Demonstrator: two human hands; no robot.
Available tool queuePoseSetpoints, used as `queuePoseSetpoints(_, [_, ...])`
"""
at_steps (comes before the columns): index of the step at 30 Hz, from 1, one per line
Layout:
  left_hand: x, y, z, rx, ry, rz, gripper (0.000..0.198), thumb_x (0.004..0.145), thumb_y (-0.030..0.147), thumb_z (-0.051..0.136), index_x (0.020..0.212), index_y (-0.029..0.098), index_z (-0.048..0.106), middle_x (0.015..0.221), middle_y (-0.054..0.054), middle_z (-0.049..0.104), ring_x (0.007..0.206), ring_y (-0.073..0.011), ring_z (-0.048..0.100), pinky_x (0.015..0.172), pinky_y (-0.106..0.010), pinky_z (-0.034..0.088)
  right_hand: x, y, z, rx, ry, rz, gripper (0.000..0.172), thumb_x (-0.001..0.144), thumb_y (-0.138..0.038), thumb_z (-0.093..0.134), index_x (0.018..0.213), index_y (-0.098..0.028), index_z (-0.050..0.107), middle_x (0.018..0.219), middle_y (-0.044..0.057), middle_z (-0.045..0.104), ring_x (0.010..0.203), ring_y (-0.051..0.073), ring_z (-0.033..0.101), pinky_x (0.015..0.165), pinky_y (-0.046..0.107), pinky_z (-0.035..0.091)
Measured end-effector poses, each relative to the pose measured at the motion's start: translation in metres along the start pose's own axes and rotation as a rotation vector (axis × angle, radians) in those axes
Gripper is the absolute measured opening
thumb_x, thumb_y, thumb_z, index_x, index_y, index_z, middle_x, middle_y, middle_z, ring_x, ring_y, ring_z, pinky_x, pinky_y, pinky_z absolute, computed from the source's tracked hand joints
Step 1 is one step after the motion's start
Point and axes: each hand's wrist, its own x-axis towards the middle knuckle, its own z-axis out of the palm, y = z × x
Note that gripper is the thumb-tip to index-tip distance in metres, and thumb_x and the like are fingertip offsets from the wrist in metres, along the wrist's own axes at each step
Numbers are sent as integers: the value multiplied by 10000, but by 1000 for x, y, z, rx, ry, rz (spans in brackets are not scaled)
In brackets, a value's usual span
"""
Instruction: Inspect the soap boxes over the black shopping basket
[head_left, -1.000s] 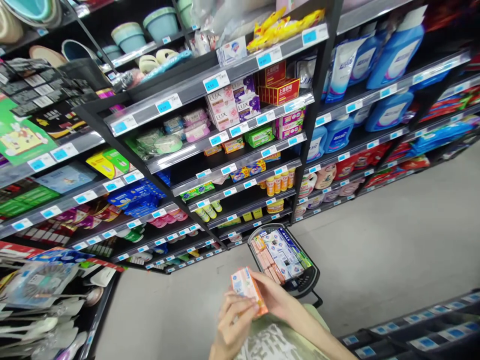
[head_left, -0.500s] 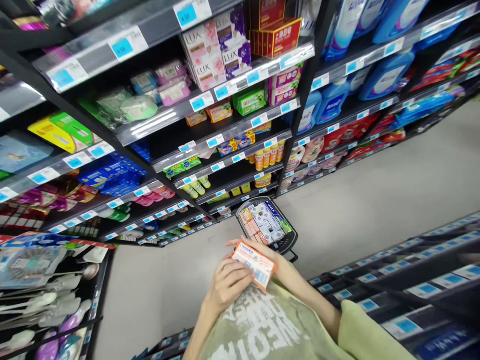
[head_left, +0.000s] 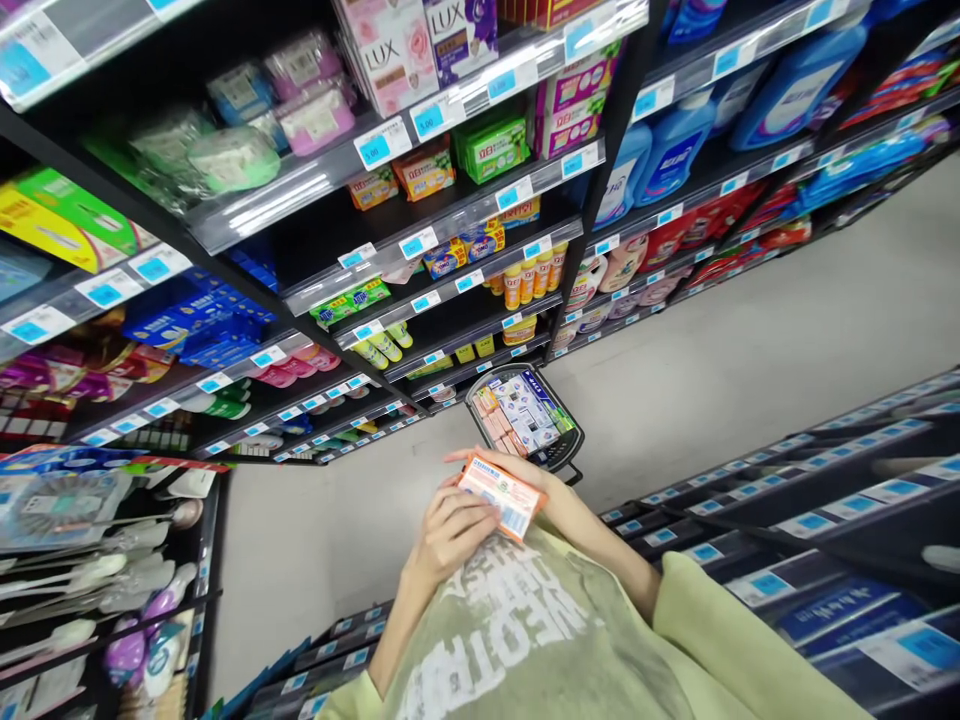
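An orange-and-white soap pack (head_left: pixel 501 495) is held in front of my chest, its printed side facing up. My left hand (head_left: pixel 454 525) grips its left side, with the fingers lying across the front. From behind and above, my right hand (head_left: pixel 525 472) supports the same pack, and most of its fingers are hidden. Just beyond my hands, a dark shopping basket (head_left: pixel 574 448) stands on the floor. It holds orange packs (head_left: pixel 501 425) and white-and-blue boxes (head_left: pixel 534 410).
Ahead rises a shelf unit (head_left: pixel 322 290) with soaps, including orange packs (head_left: pixel 424 170) and a green pack (head_left: pixel 491 150). Blue bottles (head_left: pixel 675 150) stand farther right. Brushes hang on a rack (head_left: pixel 202 600) at left. Another shelf row (head_left: pixel 795 520) is close on the right. Grey floor (head_left: pixel 675 340) lies between.
The view has shifted, so the shelves appear higher and the nearest ones larger. The basket and my hands sit slightly higher in view. Both hands keep hold of the soap pack.
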Motion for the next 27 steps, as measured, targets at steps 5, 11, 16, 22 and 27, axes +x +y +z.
queuePoseSetpoints(5, [-1,-1,2,3,-9,-10,290,912,116,652,1193,185,661,1051,-50,760,1062,-188,661,1002,-429,485,0,-2,2,-27,20,-11,478,867,-613,624,1153,-236,687,958,54,734,896,221,694,791,352,536])
queuePoseSetpoints(11, [1,-1,1,-3,-8,-8,288,902,111,663,1183,174,664,1046,-50,759,1061,-188,657,1002,-425,484,1,0,-1,-6,26,0,468,861,-593,635,1161,-237,688,951,51,738,893,222,695,785,353,540])
queuePoseSetpoints(16, [2,0,1,0,-6,-11,310,887,107,680,1190,171,661,1055,-54,756,1072,-190,654,982,-418,494,2,3,-4,30,15,-1,446,882,-562,628,1192,-245,677,970,42,739,883,205,693,814,342,526])
queuePoseSetpoints(22, [1,0,0,2,7,-15,311,888,114,682,1192,178,662,1047,-53,758,1059,-191,655,965,-413,500,2,2,1,-1,24,0,433,875,-553,639,1187,-255,675,1049,52,737,927,221,694,835,360,530])
queuePoseSetpoints(27, [3,1,-2,2,4,-8,306,894,101,671,1193,168,657,1052,-53,757,1062,-198,650,945,-414,499,2,2,1,25,4,-3,418,894,-538,618,1201,-260,671,1055,49,739,918,214,695,832,357,533])
